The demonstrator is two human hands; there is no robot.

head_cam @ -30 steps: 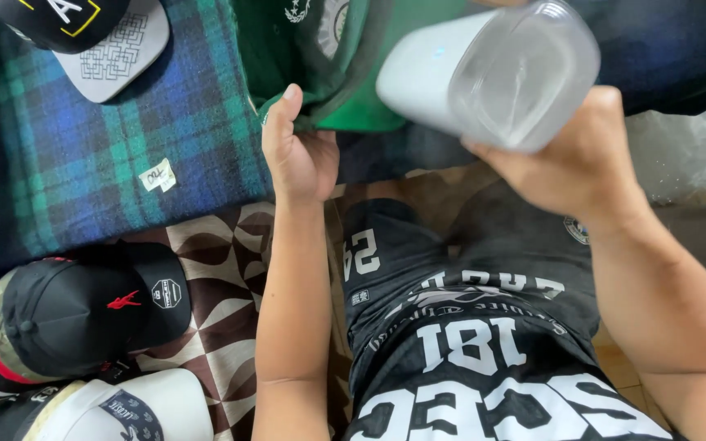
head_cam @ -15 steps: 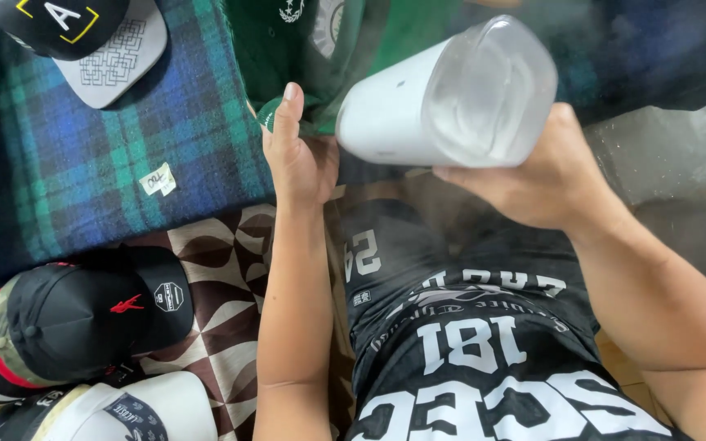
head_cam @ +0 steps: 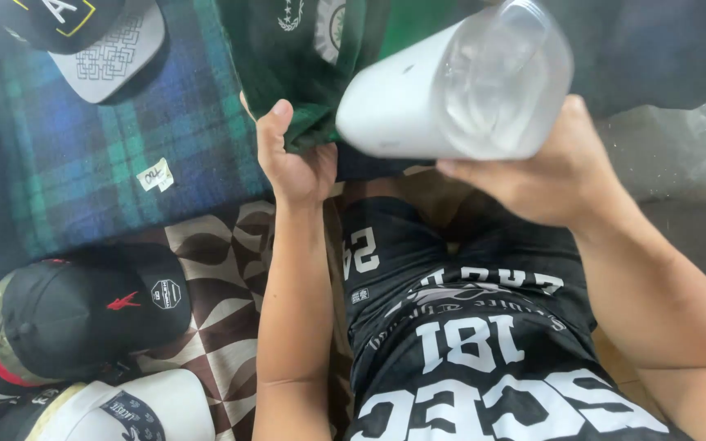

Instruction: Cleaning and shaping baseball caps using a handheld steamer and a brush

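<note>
A white cylinder with a clear end is held in the right hand, tilted on its side, with the clear end turned toward the camera. The grip of that hand is closed round the cylinder's lower side: the fingers are wrapped beneath it and the thumb is pressed against the edge near the clear end. The cylinder lies directly above that hand.

Just left of the cylinder, the hem of a green garment is pinched by the left hand. Its grip is closed on the cloth, with the thumb laid up the front of the fabric and the fingers hidden behind it. The two hands are kept near each other but apart.

Further left of the cylinder, a blue and green plaid cloth is spread out, and a small white tag is fixed to it. A dark cap with a grey brim is set at its upper edge. Below the plaid cloth, a black cap is lain on a brown and cream patterned cloth. A black jersey with white lettering is seen beneath the cylinder.
</note>
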